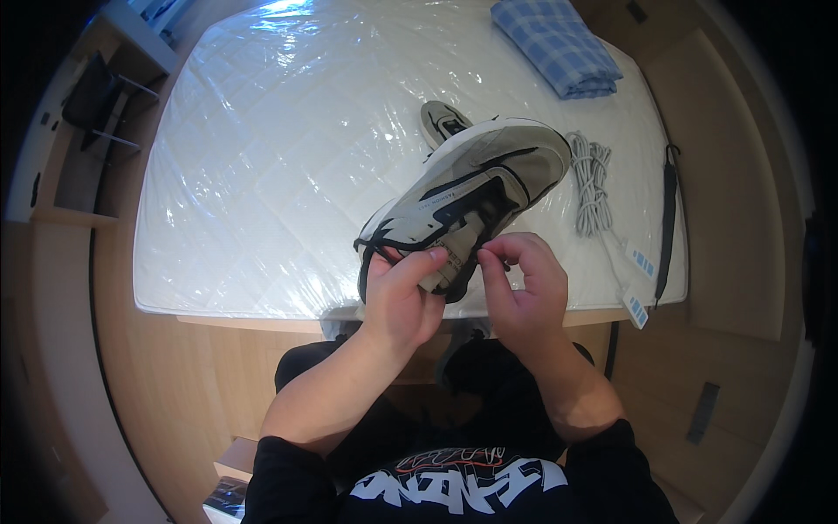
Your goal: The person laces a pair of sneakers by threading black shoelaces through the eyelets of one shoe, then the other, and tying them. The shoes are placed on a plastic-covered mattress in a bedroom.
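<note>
The mattress (262, 192), wrapped in clear plastic, serves as the work surface. The shoe (506, 157), grey with black trim, is held tilted over the near side of the mattress, right of its centre, with the toe directed toward the far right corner. The left hand (400, 301) grasps the shoe at the heel opening: the thumb lies on the tongue (447, 258), and the other fingers are partly hidden. The right hand (534, 297) is at the opposite side of the shoe opening, with thumb and index finger pinched together on its edge; the exact part gripped is too small to tell.

A matching second shoe (441, 120) rests on the mattress beyond the held unit and is partly covered by it. A folded blue checked cloth (559, 52) lies at the far right of the mattress. A bundled grey cable (594, 188) lies on the right part of the mattress. A closed black umbrella (667, 231) lies along the right edge of the mattress.
</note>
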### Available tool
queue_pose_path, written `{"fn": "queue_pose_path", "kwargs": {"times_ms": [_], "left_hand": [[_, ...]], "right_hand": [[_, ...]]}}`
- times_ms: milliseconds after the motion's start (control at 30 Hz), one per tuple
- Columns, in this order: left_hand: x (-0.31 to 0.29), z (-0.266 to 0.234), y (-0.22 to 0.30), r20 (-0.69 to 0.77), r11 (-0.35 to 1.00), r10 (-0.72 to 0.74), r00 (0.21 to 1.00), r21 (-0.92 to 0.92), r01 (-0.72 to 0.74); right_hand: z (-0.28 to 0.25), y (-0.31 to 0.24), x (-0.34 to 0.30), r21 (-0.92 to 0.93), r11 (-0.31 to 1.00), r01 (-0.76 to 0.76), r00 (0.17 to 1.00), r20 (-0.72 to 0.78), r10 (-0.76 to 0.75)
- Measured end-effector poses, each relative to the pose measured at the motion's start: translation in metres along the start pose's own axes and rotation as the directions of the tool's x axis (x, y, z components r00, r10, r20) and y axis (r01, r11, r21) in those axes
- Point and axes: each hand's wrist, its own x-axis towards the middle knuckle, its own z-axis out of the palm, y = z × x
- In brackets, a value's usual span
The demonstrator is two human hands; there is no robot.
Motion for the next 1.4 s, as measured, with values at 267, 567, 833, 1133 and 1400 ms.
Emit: {"fn": "queue_pose_path", "kwargs": {"times_ms": [267, 567, 833, 1133, 1400], "left_hand": [[-0.012, 0.014, -0.007, -0.055, 0.998, 0.033, 0.998, -0.042, -0.035], [-0.006, 0.005, 0.0, 0.036, 0.997, 0.073, 0.997, -0.043, -0.071], [-0.008, 0.004, 0.0, 0.003, 0.996, 0.082, 0.997, 0.02, -0.082], [-0.007, 0.001, 0.0, 0.042, 0.988, 0.064, 0.997, 0.136, -0.069], [-0.004, -0.007, -0.002, 0.114, 0.943, -0.019, 0.993, 0.332, -0.02]], "right_hand": [[0.011, 0.003, -0.01, 0.111, 0.994, -0.001, 0.995, -0.102, 0.012], [0.002, 0.0, -0.002, 0.025, 0.997, 0.068, 0.996, -0.054, -0.067], [-0.002, 0.001, -0.001, -0.029, 0.998, 0.048, 0.999, 0.021, -0.047], [-0.01, -0.008, 0.006, -0.015, 1.0, -0.01, 1.0, 0.023, 0.011], [-0.014, -0.007, 0.013, -0.158, 0.986, 0.056, 0.986, 0.167, -0.029]]}}
